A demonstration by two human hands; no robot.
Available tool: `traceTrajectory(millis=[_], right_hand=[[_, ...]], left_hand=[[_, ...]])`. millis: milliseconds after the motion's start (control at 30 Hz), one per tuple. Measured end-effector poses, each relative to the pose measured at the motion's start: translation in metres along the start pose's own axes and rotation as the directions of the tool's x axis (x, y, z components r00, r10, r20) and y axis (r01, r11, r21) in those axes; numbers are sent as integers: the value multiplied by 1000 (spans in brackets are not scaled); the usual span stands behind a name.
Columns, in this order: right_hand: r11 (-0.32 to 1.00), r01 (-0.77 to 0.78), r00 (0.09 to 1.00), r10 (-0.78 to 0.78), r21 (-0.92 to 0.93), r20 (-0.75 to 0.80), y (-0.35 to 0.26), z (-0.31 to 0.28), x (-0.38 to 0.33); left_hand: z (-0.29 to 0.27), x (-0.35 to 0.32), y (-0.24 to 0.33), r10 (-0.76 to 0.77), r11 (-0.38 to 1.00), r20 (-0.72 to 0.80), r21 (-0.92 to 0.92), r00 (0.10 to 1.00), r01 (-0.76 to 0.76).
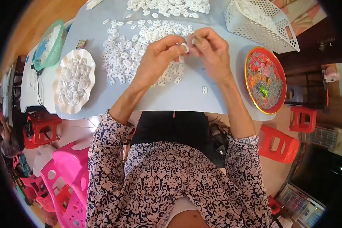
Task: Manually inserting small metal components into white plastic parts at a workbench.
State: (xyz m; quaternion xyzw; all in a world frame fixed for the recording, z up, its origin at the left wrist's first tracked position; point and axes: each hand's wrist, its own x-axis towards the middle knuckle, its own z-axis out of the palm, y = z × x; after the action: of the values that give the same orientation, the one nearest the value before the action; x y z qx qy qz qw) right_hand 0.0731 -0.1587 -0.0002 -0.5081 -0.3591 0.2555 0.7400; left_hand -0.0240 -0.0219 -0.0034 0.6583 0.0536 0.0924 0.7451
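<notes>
— Above the pale grey table (186, 98), what's she holding?
— The left hand (157, 57) pinches a small white plastic ring piece (185, 47); the right hand (211, 51) grips a thin tool (194, 40) against it, probably trimming. Steadiness is needed next.

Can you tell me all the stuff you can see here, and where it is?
small plastic pieces: many, white, heaped on the table top
table: one, pale grey, centre
scalloped dish: one, white, left, full of pieces
round tray: one, red-rimmed, right, holding thin scraps
basket: one, white, upper right, tilted
mesh basket: one, green, upper left
stools: several, red and pink, on the floor
left hand: pinching one white piece
right hand: fingertips meeting the left
</notes>
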Motion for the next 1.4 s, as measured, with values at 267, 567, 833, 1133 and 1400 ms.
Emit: traceTrajectory(millis=[267, 567, 833, 1133, 1400], right_hand=[[992, -84, 996, 85, -99, 1, 0, 0, 1], [991, -18, 990, 0, -132, -140, 3, -6, 0], [977, 58, 991, -81, -204, -107, 4, 7, 0], [957, 34, 996, -58, -287, -75, 0, 4, 0], [953, -33, 999, 21, -300, -43, 2, 2, -1]], left_hand=[[-6, 2, -7, 4, 979, -221, -198, 975, -49], [-4, 2, -3, -18, 977, -171, -212, 985, -19], [-6, 3, -6, -33, 947, -194, -321, 981, -31], [-6, 3, -4, -12, 964, -168, -263, 986, -33], [-8, 3, -3, 11, 974, -147, -222, 989, -44]])
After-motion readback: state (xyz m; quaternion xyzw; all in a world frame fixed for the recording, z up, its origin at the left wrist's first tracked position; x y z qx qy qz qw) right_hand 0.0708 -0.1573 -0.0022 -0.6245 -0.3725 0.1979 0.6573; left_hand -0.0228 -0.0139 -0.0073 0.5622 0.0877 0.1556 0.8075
